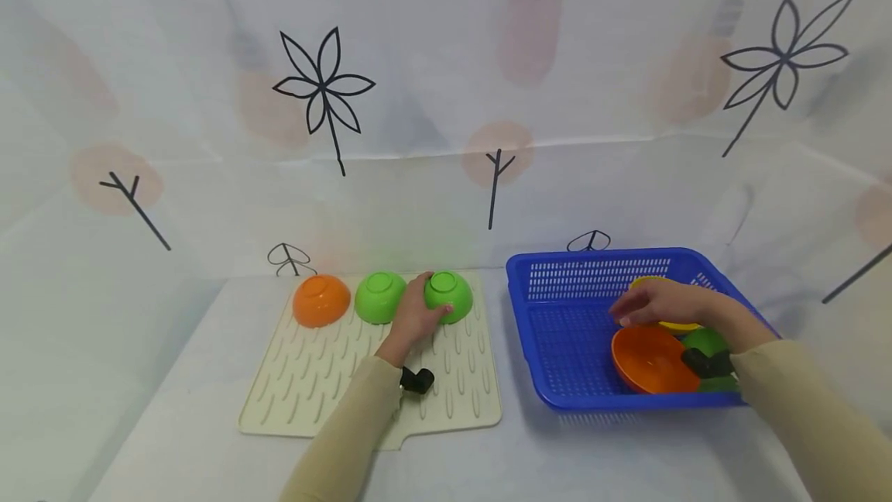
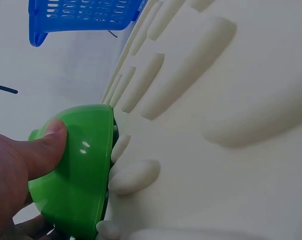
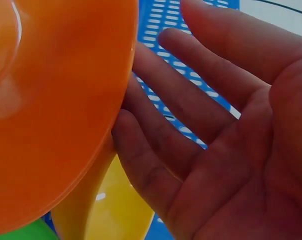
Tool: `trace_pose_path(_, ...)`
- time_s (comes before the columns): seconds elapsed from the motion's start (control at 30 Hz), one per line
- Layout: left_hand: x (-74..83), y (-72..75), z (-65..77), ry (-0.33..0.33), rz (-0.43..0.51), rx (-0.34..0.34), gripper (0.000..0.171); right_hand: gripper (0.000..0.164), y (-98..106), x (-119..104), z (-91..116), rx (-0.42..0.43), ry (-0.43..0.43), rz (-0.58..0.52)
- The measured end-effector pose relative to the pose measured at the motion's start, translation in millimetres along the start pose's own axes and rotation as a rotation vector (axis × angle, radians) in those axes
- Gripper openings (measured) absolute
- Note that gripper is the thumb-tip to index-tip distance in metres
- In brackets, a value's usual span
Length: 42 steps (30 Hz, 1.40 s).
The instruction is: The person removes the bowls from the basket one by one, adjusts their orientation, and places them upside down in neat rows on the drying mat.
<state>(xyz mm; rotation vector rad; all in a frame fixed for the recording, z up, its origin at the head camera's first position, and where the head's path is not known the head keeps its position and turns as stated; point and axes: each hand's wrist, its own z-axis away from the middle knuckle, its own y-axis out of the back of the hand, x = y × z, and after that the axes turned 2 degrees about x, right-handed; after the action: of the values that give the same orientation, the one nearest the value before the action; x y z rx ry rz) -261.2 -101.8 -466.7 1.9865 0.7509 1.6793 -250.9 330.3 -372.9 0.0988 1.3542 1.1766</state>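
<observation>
An upside-down green bowl (image 1: pixel 456 302) sits at the right end of a row on the cream drying mat (image 1: pixel 446 409). My left hand (image 1: pixel 413 318) grips it from the left, and the left wrist view shows the thumb pressed on its outer wall, with its rim down at the mat's ridges. Over the blue basket (image 1: pixel 557 403), my right hand (image 1: pixel 658 302) has its fingers loosely extended and holds nothing. Its fingertips are right at the rim of an orange bowl (image 3: pixel 56 100) in the right wrist view. A yellow bowl (image 3: pixel 121 205) lies beneath.
To the left on the mat, another green bowl (image 1: pixel 379 302) and an orange bowl (image 1: pixel 320 302) stand upside down. Inside the basket's right part, a green bowl (image 1: pixel 705 341) lies beside the orange one. A patterned white cloth (image 1: pixel 418 200) hangs behind the table.
</observation>
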Motion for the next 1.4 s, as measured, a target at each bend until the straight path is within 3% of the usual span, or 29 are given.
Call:
trace_pose_path(0.5, -1.9, -1.1, 2.1, -0.023, 0.008, 0.01, 0.077, 0.024, -7.9, -11.3, 0.5, 0.039, -0.086, 0.211)
trace_pose_path(0.8, 0.8, 0.3, 4.5, -0.043, 0.01, 0.012, 0.075, 0.022, -6.9, -10.7, -1.6, 0.062, -0.066, 0.238)
trace_pose_path(0.97, 1.2, 1.1, 5.1, -0.038, 0.011, 0.012, 0.075, 0.019, -4.0, -7.6, 0.5, 0.063, -0.074, 0.21)
trace_pose_path(1.4, 1.4, 0.3, 4.5, -0.028, -0.003, 0.005, 0.075, 0.022, -3.8, -4.9, 8.7, 0.046, -0.138, 0.011)
